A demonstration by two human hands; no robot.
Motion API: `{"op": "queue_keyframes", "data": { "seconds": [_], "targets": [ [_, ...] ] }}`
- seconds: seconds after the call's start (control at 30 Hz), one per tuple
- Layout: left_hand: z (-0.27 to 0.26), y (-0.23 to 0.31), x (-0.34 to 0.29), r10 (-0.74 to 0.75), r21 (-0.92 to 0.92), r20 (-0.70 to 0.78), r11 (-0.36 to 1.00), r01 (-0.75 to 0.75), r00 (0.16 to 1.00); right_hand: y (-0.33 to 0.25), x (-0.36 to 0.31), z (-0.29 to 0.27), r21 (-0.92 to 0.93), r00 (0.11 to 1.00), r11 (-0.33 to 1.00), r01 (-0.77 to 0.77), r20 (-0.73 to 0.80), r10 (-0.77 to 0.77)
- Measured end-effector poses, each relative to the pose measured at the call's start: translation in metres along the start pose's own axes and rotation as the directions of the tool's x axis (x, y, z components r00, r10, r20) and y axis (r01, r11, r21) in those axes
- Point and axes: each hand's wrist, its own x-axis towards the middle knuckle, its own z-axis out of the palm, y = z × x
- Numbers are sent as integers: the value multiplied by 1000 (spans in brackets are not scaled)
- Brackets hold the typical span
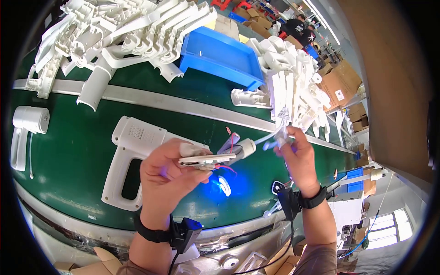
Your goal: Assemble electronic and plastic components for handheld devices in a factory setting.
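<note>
My left hand (165, 172) pinches a thin white-edged circuit board (208, 159) between thumb and fingers above the green work surface (82, 183). Red wires come off the board, and beside it are a purple cylinder (229, 143) and a whitish cylinder (246, 147). From there a pale cable (270, 136) runs to my right hand (300, 158), whose fingers are closed on its whitish, translucent end; its exact kind is unclear. Bright blue light falls on the surface below the board. Left of my left hand lies a white plastic housing (137, 133) with a loop handle.
White plastic shells (156, 32) are heaped at the far left, more white parts (288, 87) at the far right. Between them stands a blue tray (222, 52). A metal rail (151, 98) crosses the bench. A white handheld device (30, 123) lies at left. Two people are in the background.
</note>
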Motion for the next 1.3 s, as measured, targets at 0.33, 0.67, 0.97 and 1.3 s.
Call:
{"op": "queue_keyframes", "data": {
  "seconds": [0.33,0.67,0.97,1.3],
  "targets": [
    [-3,-31,-2,-149,280,-151,942,187,977,13,122,53,-257,750,810,527,-308,-586],
    [-17,-45,0,-27,400,-351,899,176,936,43,202,154,194,746,801,566,-535,-397],
    [-19,-39,2,-33,348,-351,923,163,936,37,212,186,701,904,591,400,-408,-127],
    [-20,-43,2,-64,389,-420,888,243,905,41,210,183,765,936,560,320,-346,-63]
  ]
}}
